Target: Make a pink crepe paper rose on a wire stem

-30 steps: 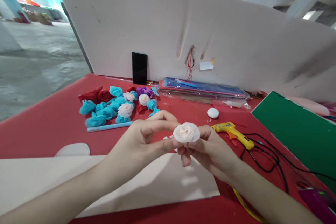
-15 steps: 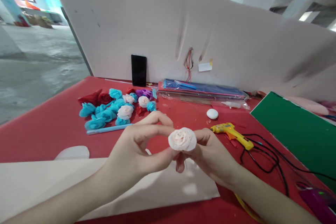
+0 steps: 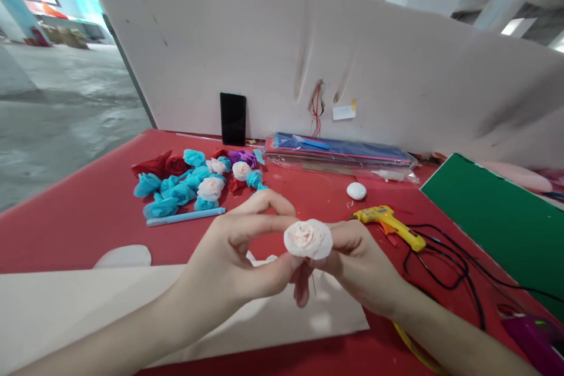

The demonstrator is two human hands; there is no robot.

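Observation:
Between my two hands is a pale pink paper rose (image 3: 308,239), its layered petals facing up toward me. My left hand (image 3: 253,249) pinches its left edge with thumb and forefinger. From the other side, my right hand (image 3: 356,252) grips the rose low down, the fingertips partly hidden behind the petals. A thin wire-like stem shows below the flower. Under both hands lies a sheet of white paper (image 3: 282,323) on the red table (image 3: 74,211).
Finished-looking blue, red, pink and purple paper flowers (image 3: 180,192) lie at the left, beside a light blue roll (image 3: 185,217). A yellow glue gun (image 3: 394,228) with black cable, a white oval object (image 3: 356,191) and a green board (image 3: 497,229) are right. A phone (image 3: 233,118) leans behind.
Both hands and the rose have shifted slightly down and to the right. The rose tilts a little differently, and more of the thin stem shows below it.

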